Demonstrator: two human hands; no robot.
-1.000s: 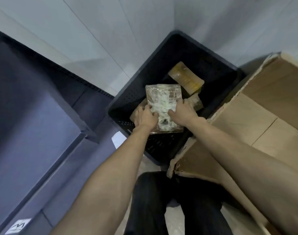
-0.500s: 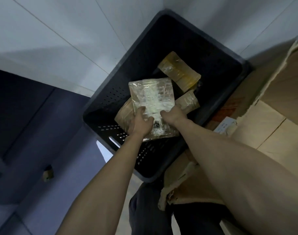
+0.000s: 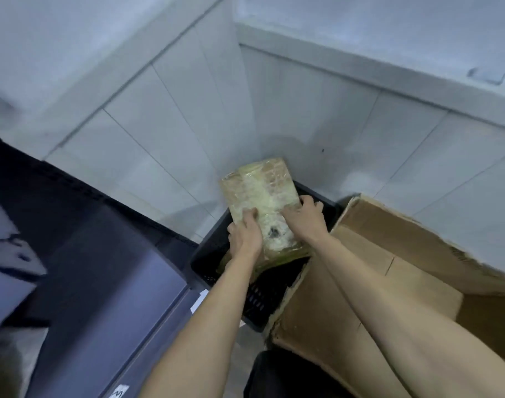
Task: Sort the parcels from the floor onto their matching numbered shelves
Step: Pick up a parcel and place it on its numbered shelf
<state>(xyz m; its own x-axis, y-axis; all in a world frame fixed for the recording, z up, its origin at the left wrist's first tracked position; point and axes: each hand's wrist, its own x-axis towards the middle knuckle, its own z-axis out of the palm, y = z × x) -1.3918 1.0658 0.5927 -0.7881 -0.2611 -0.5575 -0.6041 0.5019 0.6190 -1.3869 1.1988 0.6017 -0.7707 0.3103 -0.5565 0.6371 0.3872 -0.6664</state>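
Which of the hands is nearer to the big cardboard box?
Right. The right hand grips the taped parcel on the side next to the cardboard box; the left hand holds the parcel's far side.

The light is dim, cool and bluish, falling evenly from above with no hard highlights. Soft shadows pool on the tiled wall (image 3: pixel 173 133) behind the black crate (image 3: pixel 262 300), whose inside is nearly lost in darkness. Motion blur smears the left edge and softens the wrapped parcel (image 3: pixel 262 193). Wide-angle distortion bends the wall lines and stretches the forearms at the bottom.
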